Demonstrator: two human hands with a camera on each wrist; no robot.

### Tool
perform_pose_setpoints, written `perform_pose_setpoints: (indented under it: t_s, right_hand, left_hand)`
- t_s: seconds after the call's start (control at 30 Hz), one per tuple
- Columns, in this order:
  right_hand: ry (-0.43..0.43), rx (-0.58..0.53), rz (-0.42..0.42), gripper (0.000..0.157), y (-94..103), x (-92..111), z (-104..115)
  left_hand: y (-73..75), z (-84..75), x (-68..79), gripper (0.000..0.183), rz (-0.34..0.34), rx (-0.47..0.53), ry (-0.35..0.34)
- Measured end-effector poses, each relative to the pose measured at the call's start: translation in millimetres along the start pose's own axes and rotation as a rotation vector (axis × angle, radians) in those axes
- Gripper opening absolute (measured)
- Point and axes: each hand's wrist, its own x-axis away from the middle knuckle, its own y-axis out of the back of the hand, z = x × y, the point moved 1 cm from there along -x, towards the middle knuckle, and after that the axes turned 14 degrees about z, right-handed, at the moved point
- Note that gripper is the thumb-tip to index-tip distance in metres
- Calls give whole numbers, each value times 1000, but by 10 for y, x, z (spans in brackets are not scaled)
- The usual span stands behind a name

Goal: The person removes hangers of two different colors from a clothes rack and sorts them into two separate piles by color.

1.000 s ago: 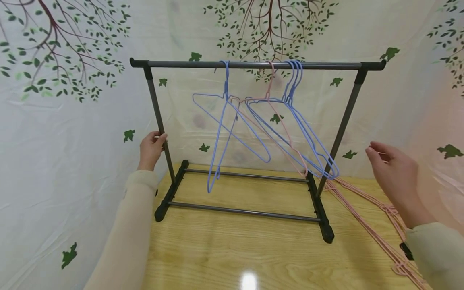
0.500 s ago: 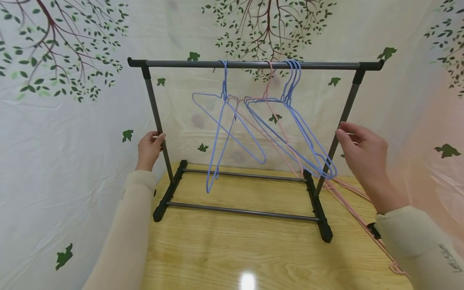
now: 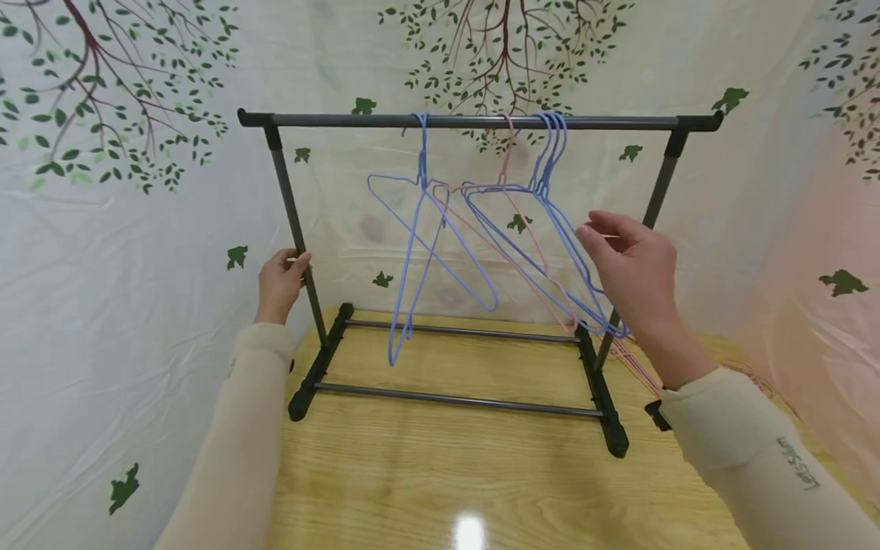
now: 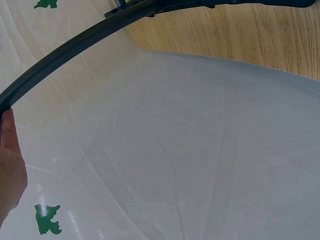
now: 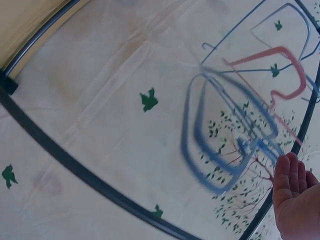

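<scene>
Hangers (image 3: 543, 186) could tangle if the right hand (image 3: 638, 271), loose-fingered and empty, snags one while the left hand (image 3: 278, 287) grips the post (image 3: 290, 202).

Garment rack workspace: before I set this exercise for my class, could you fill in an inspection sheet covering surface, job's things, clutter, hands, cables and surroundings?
Surface: wood-grain table, a bright reflection near the picture's lower edge.
Job's things: dark rack standing upright; blue hangers and a pink hanger hang from its top bar.
Clutter: pink wires, apparently more hangers, right of the rack, partly hidden by the arm.
Left hand: holds the left upright.
Right hand: beside the blue hangers, apparently holding nothing; contact unclear.
Cables: nothing seen.
Surroundings: pale backdrop with printed branches and green shapes.
</scene>
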Motion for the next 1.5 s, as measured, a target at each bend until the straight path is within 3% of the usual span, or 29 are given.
perform_pose_setpoints:
  t_s: [0.27, 0.53, 0.97, 1.3, 1.5]
  right_hand:
    - [69, 11, 77, 40, -280, -33, 154]
    - [1, 43, 135, 41, -461, -62, 131]
    - [-82, 122, 149, 40, -517, -99, -24]
    - [-127, 87, 173, 33, -573, -91, -69]
    - [-121, 60, 140, 31, -599, -82, -86]
  left_hand:
    - [32, 38, -14, 53, 3, 22, 5]
    - [9, 1, 26, 54, 21, 31, 19]
    - [17, -1, 12, 52, 8, 31, 20]
    - [17, 29, 16, 52, 0, 19, 14]
    - [12, 20, 27, 53, 0, 9, 9]
